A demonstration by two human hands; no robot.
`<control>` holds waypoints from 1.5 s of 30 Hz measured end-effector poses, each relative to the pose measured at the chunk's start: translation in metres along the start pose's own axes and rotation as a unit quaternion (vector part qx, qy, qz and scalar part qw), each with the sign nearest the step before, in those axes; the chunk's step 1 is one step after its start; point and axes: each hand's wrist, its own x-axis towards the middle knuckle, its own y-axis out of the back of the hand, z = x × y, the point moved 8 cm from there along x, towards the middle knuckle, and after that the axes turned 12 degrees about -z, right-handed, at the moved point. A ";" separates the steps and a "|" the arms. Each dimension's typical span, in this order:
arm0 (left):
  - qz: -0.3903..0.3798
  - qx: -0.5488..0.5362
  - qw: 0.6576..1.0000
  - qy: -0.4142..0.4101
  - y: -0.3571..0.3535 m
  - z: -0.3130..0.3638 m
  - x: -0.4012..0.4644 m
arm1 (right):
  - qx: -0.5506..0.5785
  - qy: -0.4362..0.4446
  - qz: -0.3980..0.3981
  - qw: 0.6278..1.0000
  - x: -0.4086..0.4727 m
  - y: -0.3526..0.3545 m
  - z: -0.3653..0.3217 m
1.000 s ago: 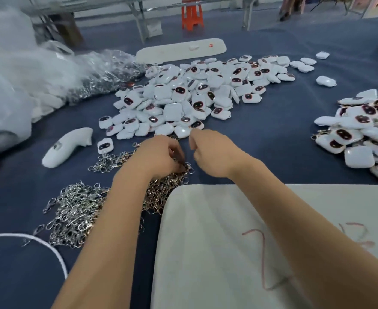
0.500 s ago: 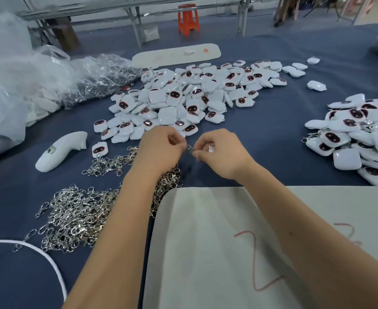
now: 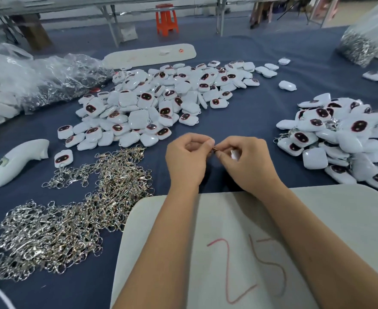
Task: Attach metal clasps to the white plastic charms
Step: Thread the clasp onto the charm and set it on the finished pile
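Blue cloth-covered table [image 3: 239, 112], spread wide. White board [image 3: 239, 253] with red scrawl at the near edge, under both forearms. Big heap of white plastic charms [image 3: 161, 101] in the middle; second heap of charms [image 3: 339, 139] at right, some with clasps on. Tangle of metal clasps [image 3: 72, 208] at left. White handle-shaped piece [image 3: 14, 161] far left. Left hand [image 3: 186, 161], fingers curled, pinching a small clasp [image 3: 215, 148]. Right hand [image 3: 248, 161], curled around one white charm [image 3: 234, 154], meeting the left above the cloth.
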 end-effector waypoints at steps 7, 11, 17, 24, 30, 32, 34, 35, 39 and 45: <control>-0.034 -0.048 0.998 -0.019 -0.001 0.001 0.007 | 0.130 0.004 0.020 0.991 0.003 0.009 0.012; -0.067 -0.024 0.997 -0.022 -0.005 -0.001 0.009 | 0.135 -0.012 0.040 0.990 0.002 0.010 0.018; -0.074 0.047 0.994 -0.070 -0.011 0.009 0.006 | 0.127 0.002 0.028 0.991 0.003 0.006 0.015; -0.086 0.039 0.991 -0.090 -0.012 0.013 0.007 | 0.156 -0.009 0.053 0.986 0.003 0.011 0.021; -0.115 0.066 0.985 -0.108 -0.017 0.017 0.006 | 0.178 -0.011 0.050 0.983 0.004 0.011 0.024; -0.123 0.073 0.983 -0.115 -0.018 0.018 0.005 | 0.184 -0.010 0.038 0.982 0.004 0.009 0.024; -0.133 0.083 0.980 -0.121 -0.019 0.019 0.004 | 0.194 -0.016 0.029 0.980 0.004 0.008 0.025; -0.138 0.087 0.979 -0.123 -0.020 0.019 0.005 | 0.196 -0.017 0.026 0.980 0.004 0.008 0.025; -0.154 0.089 0.977 -0.121 -0.021 0.018 0.004 | 0.185 -0.007 0.019 0.982 0.004 0.008 0.022; -0.167 0.111 0.971 -0.126 -0.021 0.017 0.004 | 0.124 0.020 0.040 0.991 -0.002 0.012 0.007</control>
